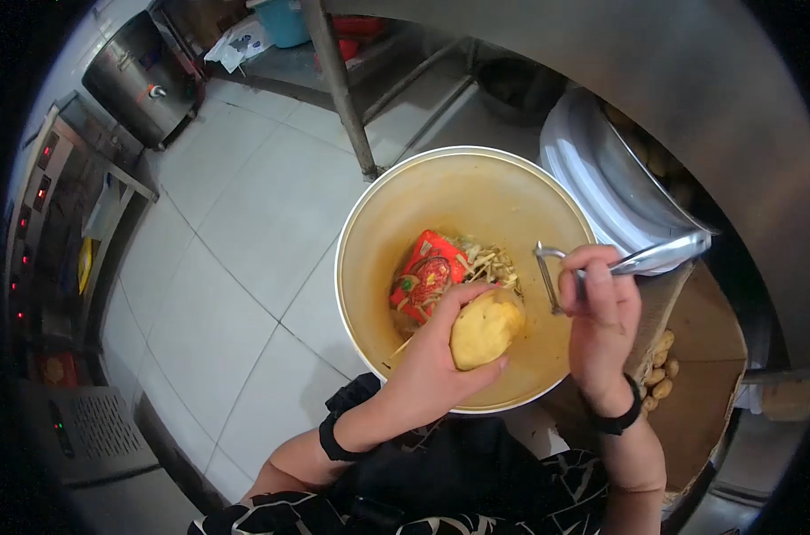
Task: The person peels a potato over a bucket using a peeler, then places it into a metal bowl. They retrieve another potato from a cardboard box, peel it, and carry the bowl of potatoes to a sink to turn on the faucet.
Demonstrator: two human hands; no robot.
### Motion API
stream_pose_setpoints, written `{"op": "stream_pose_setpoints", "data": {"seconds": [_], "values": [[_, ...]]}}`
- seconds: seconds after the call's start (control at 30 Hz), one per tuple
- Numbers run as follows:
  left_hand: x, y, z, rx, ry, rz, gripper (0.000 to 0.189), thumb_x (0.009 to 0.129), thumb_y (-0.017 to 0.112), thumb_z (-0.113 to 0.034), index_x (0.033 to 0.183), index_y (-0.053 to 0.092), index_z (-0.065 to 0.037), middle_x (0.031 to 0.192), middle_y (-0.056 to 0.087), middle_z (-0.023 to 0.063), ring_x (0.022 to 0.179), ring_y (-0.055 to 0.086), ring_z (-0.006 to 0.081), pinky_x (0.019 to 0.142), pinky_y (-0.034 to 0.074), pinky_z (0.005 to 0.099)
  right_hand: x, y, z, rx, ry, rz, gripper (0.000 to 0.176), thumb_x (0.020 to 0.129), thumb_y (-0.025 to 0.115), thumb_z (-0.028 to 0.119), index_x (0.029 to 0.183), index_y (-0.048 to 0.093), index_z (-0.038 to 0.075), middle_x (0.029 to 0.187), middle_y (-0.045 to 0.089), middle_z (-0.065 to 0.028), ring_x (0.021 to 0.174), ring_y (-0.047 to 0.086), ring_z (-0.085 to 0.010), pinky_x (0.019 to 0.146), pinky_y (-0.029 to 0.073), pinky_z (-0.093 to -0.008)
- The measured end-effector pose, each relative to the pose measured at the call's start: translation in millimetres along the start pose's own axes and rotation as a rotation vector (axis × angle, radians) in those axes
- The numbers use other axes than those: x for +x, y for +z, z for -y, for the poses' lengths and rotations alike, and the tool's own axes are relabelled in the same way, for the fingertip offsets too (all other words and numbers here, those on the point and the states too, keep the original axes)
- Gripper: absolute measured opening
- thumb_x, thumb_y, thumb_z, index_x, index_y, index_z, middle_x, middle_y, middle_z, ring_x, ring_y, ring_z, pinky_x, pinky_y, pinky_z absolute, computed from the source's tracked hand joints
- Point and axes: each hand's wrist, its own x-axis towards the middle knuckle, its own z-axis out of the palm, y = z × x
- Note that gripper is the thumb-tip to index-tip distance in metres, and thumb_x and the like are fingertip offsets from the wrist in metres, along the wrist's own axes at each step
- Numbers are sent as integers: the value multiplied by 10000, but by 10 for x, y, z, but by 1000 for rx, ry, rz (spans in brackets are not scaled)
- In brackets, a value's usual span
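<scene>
Over the near side of a large yellowish bin [530,196], my left hand [427,374] is wrapped round a potato [483,334] whose visible surface is mostly pale yellow and peeled. To its right, my right hand [601,312] grips the metal handle of a Y-shaped peeler [548,276]. The peeler's blade is apart from the potato and points toward it. Inside the bin lie a red printed packet [427,272] and a heap of peelings [490,263], partly hidden behind my left hand and the potato.
An open cardboard box [704,357] with several potatoes [659,379] stands at the right. Behind it a metal bowl [641,174] rests by white basins [574,169]. A metal table leg [341,98] rises beyond the bin. Left are a steel container [142,80] and tiled floor [253,214].
</scene>
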Motion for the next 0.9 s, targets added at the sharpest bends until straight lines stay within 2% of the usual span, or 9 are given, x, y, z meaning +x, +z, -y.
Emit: {"op": "stream_pose_setpoints", "data": {"seconds": [0.1, 0.17, 0.2, 0.27, 0.4, 0.43, 0.57, 0.7, 0.9], "values": [[9, 8, 3, 78, 27, -64, 561, 653, 651, -95, 1122, 348, -41, 1052, 461, 128, 1002, 472, 213, 842, 374, 291, -96, 126, 106, 15, 91, 22, 163, 857, 430, 182, 862, 501, 35, 665, 453, 6, 574, 407, -54, 521, 323, -185], [12, 0, 4, 118, 37, -68, 553, 645, 652, -93, 1110, 358, -45, 1034, 467, 131, 987, 482, 222, 828, 382, 292, -175, 156, -18, -213, 40, 363, 132, 856, 425, 158, 874, 476, 38, 654, 441, 14, 547, 395, -48, 494, 325, -178], [7, -10, -4, 124, 22, -65, 546, 636, 650, -87, 1099, 363, -43, 1029, 466, 132, 985, 481, 224, 829, 380, 292, -164, 157, 7, -212, 42, 362, 132, 856, 425, 158, 874, 476, 38, 654, 441, 14, 547, 395, -48, 494, 325, -178], [12, -16, 11, 127, 2, -59, 538, 628, 647, -81, 1087, 369, -41, 1023, 464, 132, 982, 480, 225, 830, 378, 292, -107, 142, 94, -90, 323, 260, 109, 855, 421, 136, 876, 466, 40, 676, 453, 14, 561, 399, -48, 508, 339, -177], [9, -28, -50, 130, 94, -42, 537, 624, 633, -48, 1090, 365, -40, 1027, 435, 94, 985, 443, 181, 845, 357, 276, 75, -106, -233, -220, 349, 44, 113, 854, 433, 149, 849, 467, 41, 654, 446, 17, 561, 398, -46, 514, 335, -175], [7, -43, -84, 103, 112, -58, 541, 627, 626, -25, 1095, 357, -37, 1021, 413, 70, 982, 417, 147, 846, 348, 260, 54, -96, -249, -224, 279, 43, 124, 860, 425, 156, 843, 466, 40, 637, 436, 20, 550, 390, -45, 501, 328, -179], [58, -74, 55, -33, 27, -58, 540, 650, 605, -46, 1118, 335, -32, 1025, 436, 94, 979, 441, 163, 853, 350, 279, -21, 18, 24, -24, 167, 168, 107, 865, 409, 126, 844, 462, 36, 683, 444, 5, 585, 397, -55, 524, 332, -182], [64, -84, 96, -114, -36, -19, 528, 681, 583, -39, 1134, 313, -20, 1011, 434, 89, 969, 434, 146, 840, 354, 264, -171, 238, -29, 54, 165, 261, 162, 862, 432, 199, 861, 472, 42, 591, 419, 26, 528, 375, -50, 476, 291, -173], [63, -81, 72, -169, -113, 16, 515, 699, 571, -33, 1140, 306, -15, 1010, 429, 71, 961, 424, 119, 829, 356, 244, -23, 119, -120, 31, 320, 152, 171, 863, 440, 215, 866, 476, 48, 583, 418, 23, 513, 366, -35, 448, 274, -168]]}}
